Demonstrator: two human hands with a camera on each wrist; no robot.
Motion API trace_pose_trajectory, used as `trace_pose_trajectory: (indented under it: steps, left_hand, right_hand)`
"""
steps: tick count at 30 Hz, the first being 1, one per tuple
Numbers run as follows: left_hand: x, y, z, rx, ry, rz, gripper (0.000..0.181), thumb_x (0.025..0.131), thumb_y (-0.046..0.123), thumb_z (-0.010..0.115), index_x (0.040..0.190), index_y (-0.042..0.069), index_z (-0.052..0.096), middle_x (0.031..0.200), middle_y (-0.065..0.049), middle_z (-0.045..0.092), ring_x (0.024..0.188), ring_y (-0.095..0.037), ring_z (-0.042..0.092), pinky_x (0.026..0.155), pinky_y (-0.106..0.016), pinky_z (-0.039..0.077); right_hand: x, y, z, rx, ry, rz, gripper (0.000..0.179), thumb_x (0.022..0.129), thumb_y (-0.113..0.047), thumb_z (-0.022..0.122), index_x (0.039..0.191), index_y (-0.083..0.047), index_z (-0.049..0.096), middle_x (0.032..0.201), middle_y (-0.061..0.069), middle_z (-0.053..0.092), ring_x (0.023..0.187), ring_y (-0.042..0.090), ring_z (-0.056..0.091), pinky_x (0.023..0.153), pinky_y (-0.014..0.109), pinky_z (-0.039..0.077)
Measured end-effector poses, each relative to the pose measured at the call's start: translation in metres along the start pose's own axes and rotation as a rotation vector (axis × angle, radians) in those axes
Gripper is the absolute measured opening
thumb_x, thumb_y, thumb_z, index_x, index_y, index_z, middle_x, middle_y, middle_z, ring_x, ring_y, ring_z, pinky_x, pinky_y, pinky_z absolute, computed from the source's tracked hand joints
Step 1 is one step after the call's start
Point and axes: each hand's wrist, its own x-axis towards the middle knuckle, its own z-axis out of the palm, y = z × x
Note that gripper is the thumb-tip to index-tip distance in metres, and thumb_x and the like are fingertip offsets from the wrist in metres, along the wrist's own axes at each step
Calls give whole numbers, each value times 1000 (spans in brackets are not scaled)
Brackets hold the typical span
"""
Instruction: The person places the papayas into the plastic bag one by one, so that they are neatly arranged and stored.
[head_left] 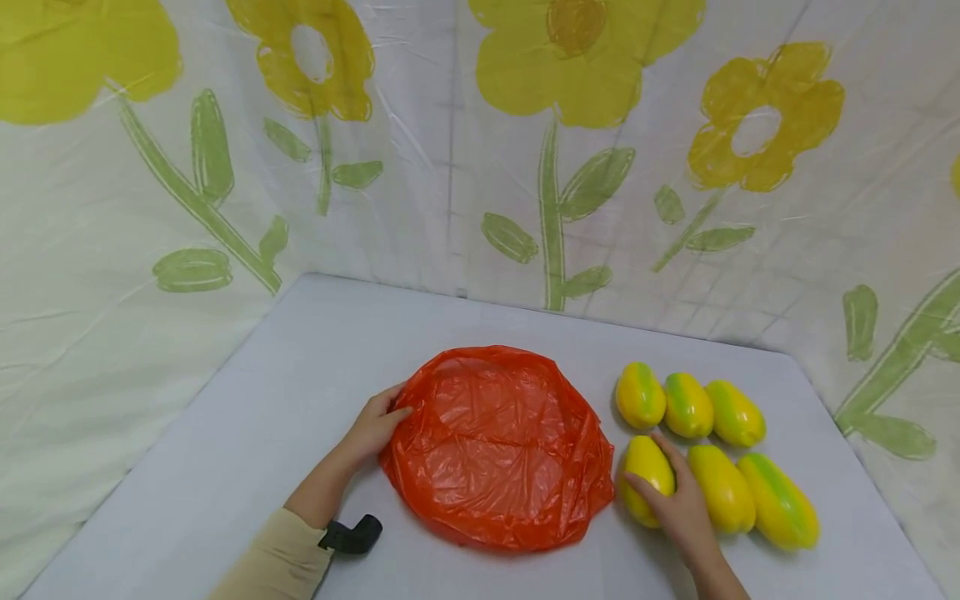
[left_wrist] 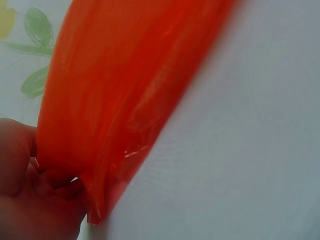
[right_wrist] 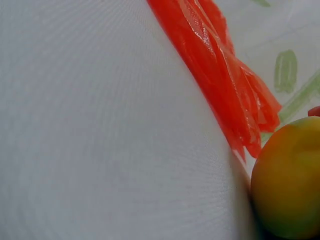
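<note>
A red plastic bag (head_left: 495, 450) lies spread on the table with its mouth opened into a wide round. My left hand (head_left: 378, 423) grips the bag's left rim, thumb over the edge; in the left wrist view the film (left_wrist: 115, 85) runs up from between the fingers. Just past the bag's right side, my right hand (head_left: 678, 496) holds a smooth, oval yellow fruit (head_left: 647, 467) between thumb and fingers. That fruit (right_wrist: 290, 180) appears at the right edge of the right wrist view, close to the bag's crumpled rim (right_wrist: 225, 80).
Two long yellow-green fruits, one in the middle (head_left: 722, 487) and one at the far right (head_left: 780, 500), lie right of the held one. Behind them sit three shorter ones in a row (head_left: 688, 405). The white table (head_left: 225, 467) meets a flower-printed curtain (head_left: 420, 183) at the back.
</note>
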Motion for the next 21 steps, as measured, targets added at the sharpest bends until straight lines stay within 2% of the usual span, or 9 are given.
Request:
trace_pose_trajectory:
  steps: [5,13,21]
  left_hand:
    - [2,-1,2,-3,-3,-12,45,98,12,41,142,3,36,138,-19,47,107,-25,58,87,-36,54]
    - [1,-1,4,-6,1,-25,44,98,13,40,141,2,37,134,-18,50,97,-19,61,82,-33,56]
    - [1,0,3,5,6,-39,44,99,13,40,141,3,36,136,-19,48,101,-21,60,84,-34,55]
  right_hand:
    - [0,1,-1,23,-1,14,86,86,-45,61,151,-26,8,153,15,17,126,36,28,100,61,33]
    - [-1,-1,-2,49,17,-9,77,89,-38,57,151,-25,13,154,13,18,127,36,27,104,60,28]
    - [-5,-11,-7,175,51,-36,64,93,-26,50,149,-26,20,152,15,19,128,35,23,105,55,26]
